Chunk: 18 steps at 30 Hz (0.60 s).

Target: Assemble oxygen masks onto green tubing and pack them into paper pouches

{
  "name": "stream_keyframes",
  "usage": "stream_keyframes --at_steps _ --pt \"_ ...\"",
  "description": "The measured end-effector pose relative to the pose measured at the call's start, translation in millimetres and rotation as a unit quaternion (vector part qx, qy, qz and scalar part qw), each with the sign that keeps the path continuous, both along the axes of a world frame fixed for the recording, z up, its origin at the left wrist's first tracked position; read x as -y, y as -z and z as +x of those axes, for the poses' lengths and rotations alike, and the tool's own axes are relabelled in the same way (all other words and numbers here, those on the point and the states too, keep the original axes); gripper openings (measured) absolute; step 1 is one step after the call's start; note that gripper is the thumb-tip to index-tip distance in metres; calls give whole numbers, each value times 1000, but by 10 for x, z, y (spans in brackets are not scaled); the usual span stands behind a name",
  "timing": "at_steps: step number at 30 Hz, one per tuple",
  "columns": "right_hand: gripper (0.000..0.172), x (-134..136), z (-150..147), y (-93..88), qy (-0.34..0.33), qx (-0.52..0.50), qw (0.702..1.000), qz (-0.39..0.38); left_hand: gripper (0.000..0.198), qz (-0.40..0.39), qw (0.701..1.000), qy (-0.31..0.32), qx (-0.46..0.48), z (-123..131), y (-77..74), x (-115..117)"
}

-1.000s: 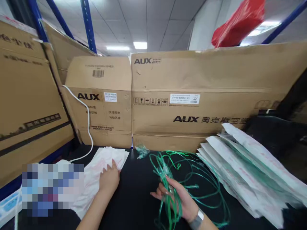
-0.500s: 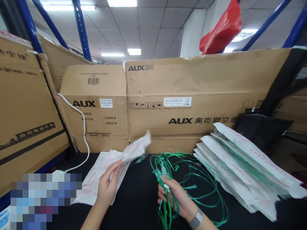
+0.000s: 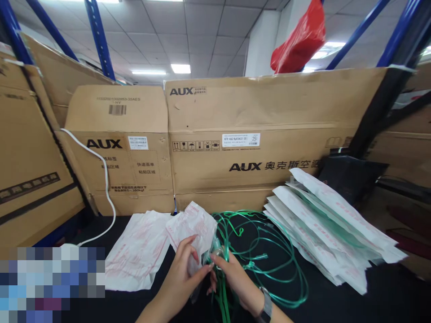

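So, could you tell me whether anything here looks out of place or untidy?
The green tubing sprawls in loose, tangled loops on the black table, and the stack of white pouches on the right lies fanned out unevenly.

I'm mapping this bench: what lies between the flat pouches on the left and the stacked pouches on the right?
Head view: green tubing coiled on the black table; left hand holds a single pouch, right hand grips the tubing.
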State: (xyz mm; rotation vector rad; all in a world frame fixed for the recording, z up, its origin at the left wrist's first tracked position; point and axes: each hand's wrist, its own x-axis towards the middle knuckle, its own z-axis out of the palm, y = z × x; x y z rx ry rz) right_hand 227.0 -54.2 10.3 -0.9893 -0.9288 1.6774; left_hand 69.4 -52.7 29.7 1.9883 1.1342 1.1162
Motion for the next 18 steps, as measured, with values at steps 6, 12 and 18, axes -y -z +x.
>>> stream_keyframes --at_steps 6,12,18 --pt "30 36 12 -108 -11 -57 998 2 13 17 1000 -3 -11 -17 60 -98" --pt "28 11 119 -275 -11 -131 991 -3 21 62 995 -4 -74 -16 110 -158" --pt "29 76 406 -453 -116 -93 979 140 23 162 972 -58 -161 102 182 -147"
